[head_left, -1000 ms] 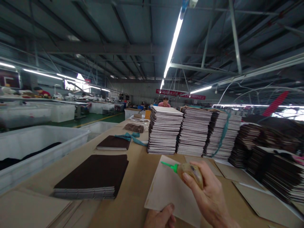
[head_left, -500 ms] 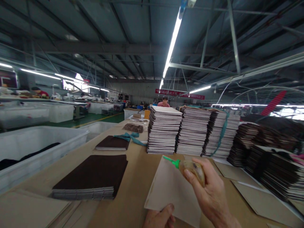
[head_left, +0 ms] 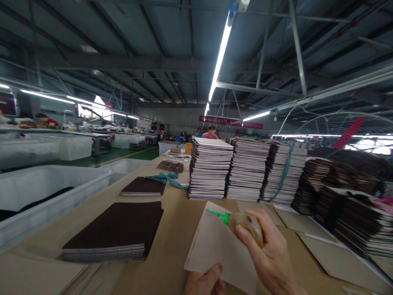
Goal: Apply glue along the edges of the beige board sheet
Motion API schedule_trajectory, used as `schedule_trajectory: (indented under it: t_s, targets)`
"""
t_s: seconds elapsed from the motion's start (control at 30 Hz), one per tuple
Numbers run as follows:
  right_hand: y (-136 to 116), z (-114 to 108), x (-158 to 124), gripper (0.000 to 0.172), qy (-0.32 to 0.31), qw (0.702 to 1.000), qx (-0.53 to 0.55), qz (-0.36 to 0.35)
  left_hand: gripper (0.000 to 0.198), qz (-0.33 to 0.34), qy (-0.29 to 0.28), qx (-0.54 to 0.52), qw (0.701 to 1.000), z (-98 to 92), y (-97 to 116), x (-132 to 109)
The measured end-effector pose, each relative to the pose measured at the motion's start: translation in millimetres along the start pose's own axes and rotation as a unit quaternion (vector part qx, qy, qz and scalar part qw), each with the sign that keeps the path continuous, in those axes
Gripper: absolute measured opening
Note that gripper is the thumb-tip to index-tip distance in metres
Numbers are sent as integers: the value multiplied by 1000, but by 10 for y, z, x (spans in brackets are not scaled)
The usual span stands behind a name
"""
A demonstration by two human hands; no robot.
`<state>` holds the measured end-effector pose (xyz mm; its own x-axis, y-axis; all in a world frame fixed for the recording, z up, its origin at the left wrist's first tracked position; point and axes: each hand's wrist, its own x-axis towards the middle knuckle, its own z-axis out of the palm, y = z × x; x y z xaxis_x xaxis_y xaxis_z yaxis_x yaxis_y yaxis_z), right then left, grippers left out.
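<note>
My right hand is wrapped round a squeeze bottle with a green nozzle and amber contents. Its tip points left, over or on the far left part of a pale board sheet; whether it touches, I cannot tell. At the near edge of that sheet, my left hand grips it, thumb on top and fingers underneath. Faint yellowish marks run along the sheet's left edge. To the left lies a stack of dark brown panels with pale edges.
Tall stacks of panels rise behind the sheet, one tied with a teal strip. Flat boards lie at right, more boards at near left. A white bin flanks the table. A person is beyond the stacks.
The bottle's nozzle has moved slightly toward me along the sheet's left side, from near its far corner. My left hand keeps its grip. The whole view has shifted a little.
</note>
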<state>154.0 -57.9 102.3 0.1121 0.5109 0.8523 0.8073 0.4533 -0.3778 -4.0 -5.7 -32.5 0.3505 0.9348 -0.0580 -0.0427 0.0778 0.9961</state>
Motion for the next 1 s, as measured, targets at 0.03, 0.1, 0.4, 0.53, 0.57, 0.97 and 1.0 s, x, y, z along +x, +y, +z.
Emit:
schedule_trajectory:
  t_s: [0.03, 0.1, 0.4, 0.53, 0.57, 0.97, 1.0]
  targets:
    - [3, -14, 8, 25, 10, 1000, -5, -1, 49, -1, 2, 4, 1000, -3, -9, 6]
    - [9, -38, 28, 25, 19, 1000, -12, -9, 50, -3, 4, 21, 1000, -9, -25, 16]
    - [82, -78, -25, 25, 14, 998, -49, -27, 46, -14, 16, 93, 995, -10, 128, -83]
    - [80, -137, -54, 24, 14, 998, -64, -18, 45, 10, 20, 79, 997, -4, 173, -102]
    - [70, -148, -49, 24, 18, 998, -64, -21, 45, 9, 17, 76, 997, -6, 168, -100]
    - [92, -286, -95, 23, 5, 997, -72, 1, 46, 8, 13, 118, 993, -8, 267, -159]
    - [98, -300, -100, 23, 4, 997, -72, 0, 45, 12, 14, 119, 993, -3, 285, -172]
